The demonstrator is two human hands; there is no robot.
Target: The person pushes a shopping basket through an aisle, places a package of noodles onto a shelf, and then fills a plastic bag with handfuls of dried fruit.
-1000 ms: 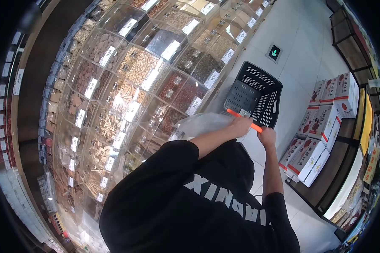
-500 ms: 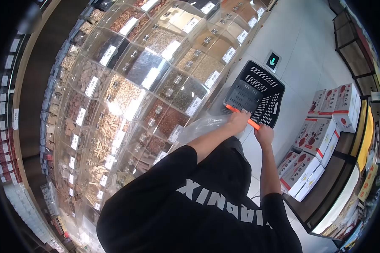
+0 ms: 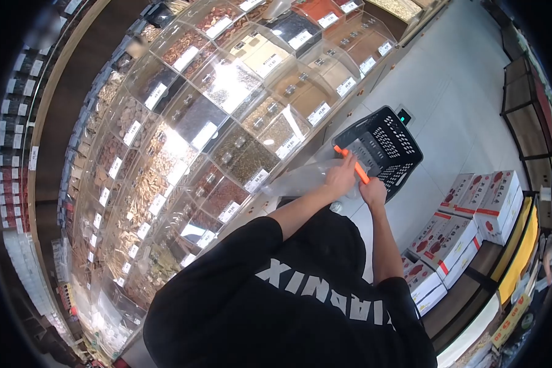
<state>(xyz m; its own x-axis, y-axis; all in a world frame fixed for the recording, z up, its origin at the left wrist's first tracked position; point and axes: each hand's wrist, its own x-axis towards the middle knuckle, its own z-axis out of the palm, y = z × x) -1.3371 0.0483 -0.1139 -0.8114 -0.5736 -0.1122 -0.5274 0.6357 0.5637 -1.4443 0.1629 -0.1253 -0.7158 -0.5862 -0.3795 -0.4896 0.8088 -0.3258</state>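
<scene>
The right hand [image 3: 373, 191] is closed around the orange handle [image 3: 353, 163] of a black basket [image 3: 387, 138], which hangs over the pale tiled floor [image 3: 466, 98]. The left hand [image 3: 340, 178] clutches a clear bag [image 3: 300, 181] beside the handle. Bins [image 3: 227, 122] of dried goods line the left; boxes [image 3: 478, 205] are stacked on the right.

Both arms reach forward, bare below short sleeves. Left forearm [image 3: 300, 205] runs out almost straight to the left hand [image 3: 341, 175], which has its back up and fingers curled closed. Right forearm [image 3: 381, 245] rises steeply from a bent elbow to the right hand [image 3: 373, 192], a closed fist. The right grip sits just beside the left grip, slightly nearer the body. Both wrists are roughly straight. Can't tell whether the hands touch.
</scene>
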